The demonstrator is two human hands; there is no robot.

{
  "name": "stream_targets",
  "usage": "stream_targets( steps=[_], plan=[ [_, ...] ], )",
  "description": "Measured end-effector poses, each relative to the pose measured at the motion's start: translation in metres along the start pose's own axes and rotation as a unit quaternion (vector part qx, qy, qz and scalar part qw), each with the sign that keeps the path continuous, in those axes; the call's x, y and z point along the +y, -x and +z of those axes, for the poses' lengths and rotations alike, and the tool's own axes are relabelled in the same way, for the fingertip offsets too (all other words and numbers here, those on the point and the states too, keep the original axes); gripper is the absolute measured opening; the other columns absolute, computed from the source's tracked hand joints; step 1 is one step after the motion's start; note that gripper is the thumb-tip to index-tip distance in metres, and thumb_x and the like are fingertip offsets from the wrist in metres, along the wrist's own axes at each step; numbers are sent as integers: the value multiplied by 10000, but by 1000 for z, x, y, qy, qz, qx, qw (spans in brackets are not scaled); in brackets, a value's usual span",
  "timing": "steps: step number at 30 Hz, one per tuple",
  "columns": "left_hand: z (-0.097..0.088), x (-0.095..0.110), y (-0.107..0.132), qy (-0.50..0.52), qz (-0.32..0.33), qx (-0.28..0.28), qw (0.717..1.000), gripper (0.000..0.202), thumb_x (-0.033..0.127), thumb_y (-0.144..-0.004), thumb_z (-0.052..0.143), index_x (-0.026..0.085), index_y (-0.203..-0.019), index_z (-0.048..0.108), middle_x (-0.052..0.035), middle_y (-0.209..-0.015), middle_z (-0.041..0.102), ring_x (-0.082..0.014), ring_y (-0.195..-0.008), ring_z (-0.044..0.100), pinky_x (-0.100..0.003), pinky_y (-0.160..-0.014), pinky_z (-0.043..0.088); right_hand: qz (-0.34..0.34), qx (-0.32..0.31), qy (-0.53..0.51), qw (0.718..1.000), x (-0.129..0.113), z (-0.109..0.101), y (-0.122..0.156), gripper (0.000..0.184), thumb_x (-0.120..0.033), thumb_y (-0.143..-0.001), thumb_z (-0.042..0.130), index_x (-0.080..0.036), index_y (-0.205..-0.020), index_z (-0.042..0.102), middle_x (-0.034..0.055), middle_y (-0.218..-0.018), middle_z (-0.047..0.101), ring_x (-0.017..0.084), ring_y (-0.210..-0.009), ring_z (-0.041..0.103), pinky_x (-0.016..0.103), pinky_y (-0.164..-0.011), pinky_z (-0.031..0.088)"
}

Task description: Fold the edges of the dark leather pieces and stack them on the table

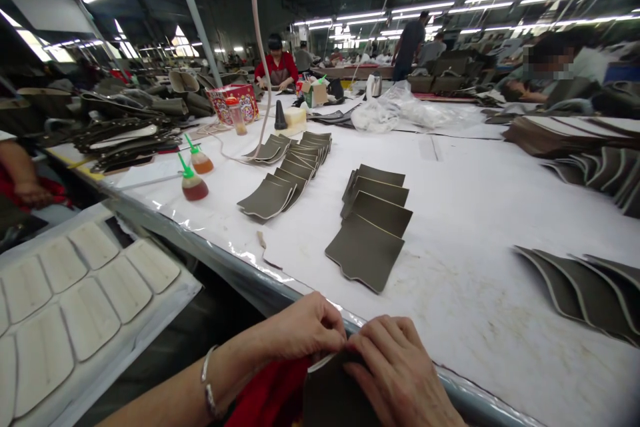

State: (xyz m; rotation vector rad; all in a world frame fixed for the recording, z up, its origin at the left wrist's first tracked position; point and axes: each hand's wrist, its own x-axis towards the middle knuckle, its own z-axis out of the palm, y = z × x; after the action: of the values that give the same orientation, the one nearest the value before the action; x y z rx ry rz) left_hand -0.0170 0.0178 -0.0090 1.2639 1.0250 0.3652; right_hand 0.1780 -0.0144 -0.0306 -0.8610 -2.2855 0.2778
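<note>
Close to my body, at the table's front edge, both hands are on a dark grey-brown leather-like panel [333,392] with a pale cut edge. My left hand [313,327], with a silver bangle on its wrist, pinches the panel's top edge. Beside it, my right hand [400,370] grips the same edge, thumb on the near face and fingers curled over. The panel's lower part runs out of view. Just beyond my hands lies a short row of overlapping panels [367,250] of the same colour on the white tabletop [460,233].
Further left are more overlapping panels [270,197] and two glue bottles [193,187] with green nozzles. Panel stacks [585,290] lie at right. A board [165,300] with pale pieces stands at lower left. A plastic bag [395,110] lies behind; a co-worker in red [277,67] sits opposite.
</note>
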Motion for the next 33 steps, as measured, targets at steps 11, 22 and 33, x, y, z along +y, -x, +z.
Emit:
stream_targets(
  steps=[11,22,33],
  plan=[
    [1,-6,6,-67,14,3,998,92,158,-618,537,131,-609,625,60,-519,424,-84,-523,329,-212,-466,227,16,-40,-24,999,-1,-2,7,188,-106,-821,708,-213,-912,583,6,-880,611,219,-818,497,350,-776,306],
    [-1,-5,9,-75,6,5,997,109,190,-634,564,124,-634,650,52,-542,454,-87,-545,353,-202,-492,269,11,-48,-38,998,-3,-1,7,177,-84,-833,688,-203,-889,569,10,-868,592,215,-822,480,362,-780,296],
    [8,-5,11,-163,16,21,986,78,156,-605,542,160,-538,500,72,-506,320,-84,-527,294,-225,-450,178,-1,-187,-26,982,11,-3,-9,244,-156,-778,799,-212,-841,570,-20,-891,631,195,-846,508,360,-775,313]
  ],
)
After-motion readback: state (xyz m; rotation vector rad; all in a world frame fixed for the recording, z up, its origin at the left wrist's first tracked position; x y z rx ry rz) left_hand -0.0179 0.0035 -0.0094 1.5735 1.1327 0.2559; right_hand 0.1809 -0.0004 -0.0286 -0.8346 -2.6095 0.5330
